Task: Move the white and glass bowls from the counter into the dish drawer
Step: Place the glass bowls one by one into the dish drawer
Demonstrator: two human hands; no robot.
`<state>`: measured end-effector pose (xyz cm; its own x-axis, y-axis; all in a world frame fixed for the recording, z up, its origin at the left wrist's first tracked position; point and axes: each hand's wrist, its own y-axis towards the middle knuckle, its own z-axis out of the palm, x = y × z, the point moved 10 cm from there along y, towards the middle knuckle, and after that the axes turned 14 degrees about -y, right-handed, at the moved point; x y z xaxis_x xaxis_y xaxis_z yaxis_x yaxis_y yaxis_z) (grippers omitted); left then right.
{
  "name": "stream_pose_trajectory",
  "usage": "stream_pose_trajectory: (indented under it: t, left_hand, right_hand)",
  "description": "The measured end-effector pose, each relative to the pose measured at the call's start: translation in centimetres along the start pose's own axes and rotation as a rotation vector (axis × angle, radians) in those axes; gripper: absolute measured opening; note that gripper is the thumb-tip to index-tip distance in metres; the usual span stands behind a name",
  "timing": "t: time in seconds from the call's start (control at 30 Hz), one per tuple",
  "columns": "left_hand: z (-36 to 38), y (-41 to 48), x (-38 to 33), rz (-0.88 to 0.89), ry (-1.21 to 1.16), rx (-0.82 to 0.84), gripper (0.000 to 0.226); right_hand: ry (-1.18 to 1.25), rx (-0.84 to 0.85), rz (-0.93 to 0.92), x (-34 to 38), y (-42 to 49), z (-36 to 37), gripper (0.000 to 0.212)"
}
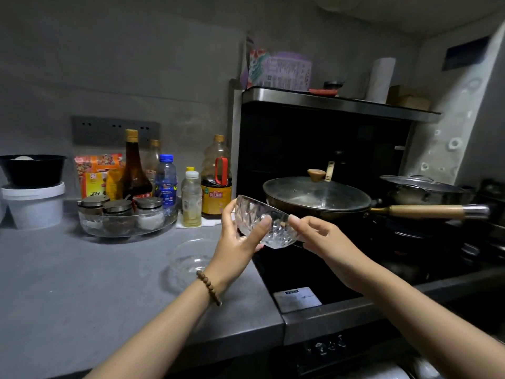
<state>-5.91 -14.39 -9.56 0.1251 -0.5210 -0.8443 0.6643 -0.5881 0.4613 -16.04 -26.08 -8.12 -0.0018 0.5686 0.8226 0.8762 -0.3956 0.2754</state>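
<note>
Clear cut-glass bowl [277, 232], tilted, before lidded frying pan [317, 196]: left hand [237, 244] curls round its base, right hand [319, 236] pinches its rim. Second clear glass bowl [185, 259], left of pan, nearest left hand.

Chinese print on the bottle label [216, 196] is unreadably blurred.
</note>
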Motion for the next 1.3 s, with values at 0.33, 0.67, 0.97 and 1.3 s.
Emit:
stream_pose_trajectory:
  t: [0.33, 0.67, 0.97, 1.3]
  left_hand:
    - [15.6, -3.1, 10.3, -0.358, -0.121, 0.172, 0.094]
    - [27.3, -8.0, 22.7, -0.65, -0.075, 0.393, 0.097]
    - [29.5, -12.8, 36.3, -0.976, 0.046, 0.464, 0.09]
    - [24.5, -14.9, 44.0, -0.687, 0.648, 0.714, 0.095]
  right_hand:
    - [-0.08, 0.004, 0.08, -8.3, -8.6, -11.8, 0.041]
    - [-0.082, 0.126, 0.265, -19.2, -16.2, -18.7, 0.022]
    - [0.031, 0.108, 0.539, -31.4, -18.5, -18.1, 0.033]
    - [-0.006, 0.074, 0.997, -44.2, -20.3, -16.0, 0.013]
